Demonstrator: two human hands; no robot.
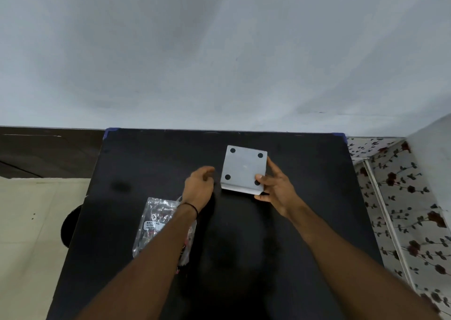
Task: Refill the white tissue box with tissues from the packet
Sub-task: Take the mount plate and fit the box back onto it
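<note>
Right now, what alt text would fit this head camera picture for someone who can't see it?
On a black table, a person's right hand grips the near corner of a white tissue box turned so its four black feet face up. The left hand hovers empty beside it, its forearm above a clear plastic packet.

— Where do the arms sit?
— Both reach forward. The left hand point(199, 185) hangs loosely curled — a dark band on its wrist.
— The right hand point(275, 190)?
— Fingers point(273, 167) spread, thumb forward.
</note>
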